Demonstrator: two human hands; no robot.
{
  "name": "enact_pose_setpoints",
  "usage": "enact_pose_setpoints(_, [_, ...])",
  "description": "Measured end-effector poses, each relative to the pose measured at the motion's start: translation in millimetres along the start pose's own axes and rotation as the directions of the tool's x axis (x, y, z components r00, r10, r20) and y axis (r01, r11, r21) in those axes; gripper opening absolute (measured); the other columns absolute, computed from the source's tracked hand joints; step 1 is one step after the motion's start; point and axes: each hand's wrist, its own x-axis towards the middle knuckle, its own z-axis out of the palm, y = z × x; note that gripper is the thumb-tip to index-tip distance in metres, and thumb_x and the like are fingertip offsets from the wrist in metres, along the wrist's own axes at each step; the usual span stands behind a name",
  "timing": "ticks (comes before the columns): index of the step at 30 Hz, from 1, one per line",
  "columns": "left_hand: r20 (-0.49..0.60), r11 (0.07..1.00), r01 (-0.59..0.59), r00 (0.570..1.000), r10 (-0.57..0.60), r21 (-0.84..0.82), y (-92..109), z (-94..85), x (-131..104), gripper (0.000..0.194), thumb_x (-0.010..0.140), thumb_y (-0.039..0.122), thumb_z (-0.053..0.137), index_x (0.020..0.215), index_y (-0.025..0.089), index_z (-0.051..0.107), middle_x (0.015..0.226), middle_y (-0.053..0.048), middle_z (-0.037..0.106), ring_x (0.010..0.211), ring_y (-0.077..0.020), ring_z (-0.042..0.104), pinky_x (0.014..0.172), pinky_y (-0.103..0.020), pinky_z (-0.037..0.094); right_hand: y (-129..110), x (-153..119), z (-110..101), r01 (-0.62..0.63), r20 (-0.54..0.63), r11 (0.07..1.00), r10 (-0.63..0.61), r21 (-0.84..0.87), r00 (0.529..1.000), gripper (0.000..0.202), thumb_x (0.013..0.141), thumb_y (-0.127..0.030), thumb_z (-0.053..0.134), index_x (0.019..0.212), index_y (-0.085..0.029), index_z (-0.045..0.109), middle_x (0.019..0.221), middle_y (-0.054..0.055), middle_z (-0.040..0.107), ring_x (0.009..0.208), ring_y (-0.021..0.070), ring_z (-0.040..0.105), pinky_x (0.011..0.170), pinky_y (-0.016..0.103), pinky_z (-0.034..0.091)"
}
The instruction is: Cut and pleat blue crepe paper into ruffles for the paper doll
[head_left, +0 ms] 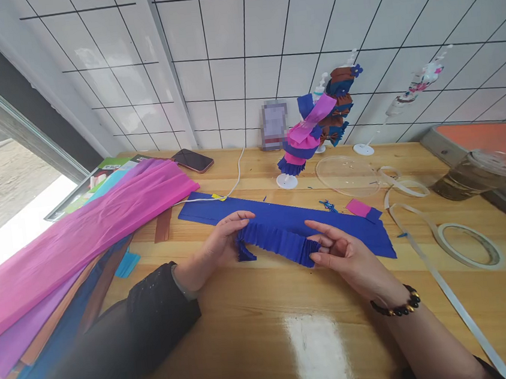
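Observation:
A blue strip of crepe paper [279, 241], gathered into small pleats, stretches between my two hands just above the table. My left hand [222, 238] pinches its left end, where a short tail folds downward. At the right end, my right hand [344, 255] grips the paper between thumb and fingers, with the index finger held out. Behind the strip a larger flat sheet of blue crepe paper [343, 228] lies across the table, partly covered by the strip and my hands.
Stacked pink crepe paper [90, 231] and other colours lie at left. A phone [193, 159], ruffled paper decorations on stands [305, 132] and a clear plastic disc [346, 175] are at the back. A tape roll [469, 245] and a lidded cup [477, 173] stand right.

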Motion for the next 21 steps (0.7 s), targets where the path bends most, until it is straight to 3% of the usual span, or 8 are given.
enact_pose_setpoints(13, [-0.025,1.0,0.011,1.0,-0.011,-0.001,0.8,-1.3,0.0,0.026,0.067,0.026,0.059,0.091,0.016,0.055,0.064,0.002,0.05,0.052,-0.0085,0.049,0.047,-0.019,0.041,3.6,2.5,-5.8,-0.04,-0.071,0.998,0.044,0.057,0.996,0.05,0.065,-0.028,0.068,0.112,-0.025,0.053,0.084,-0.001,0.056,0.064,0.0084,0.051,0.063,0.026,0.048])
enact_pose_setpoints(21, [0.034,0.998,0.021,0.999,-0.019,-0.062,1.4,-1.1,0.0,0.02,0.07,0.024,0.057,0.089,0.017,0.055,0.067,0.001,0.052,0.057,-0.0105,0.053,0.052,-0.022,0.045,7.2,5.4,-10.2,-0.031,-0.142,0.999,0.033,0.017,0.989,0.045,0.066,-0.032,0.067,0.11,-0.025,0.054,0.085,-0.001,0.058,0.068,0.0097,0.055,0.065,0.028,0.051])
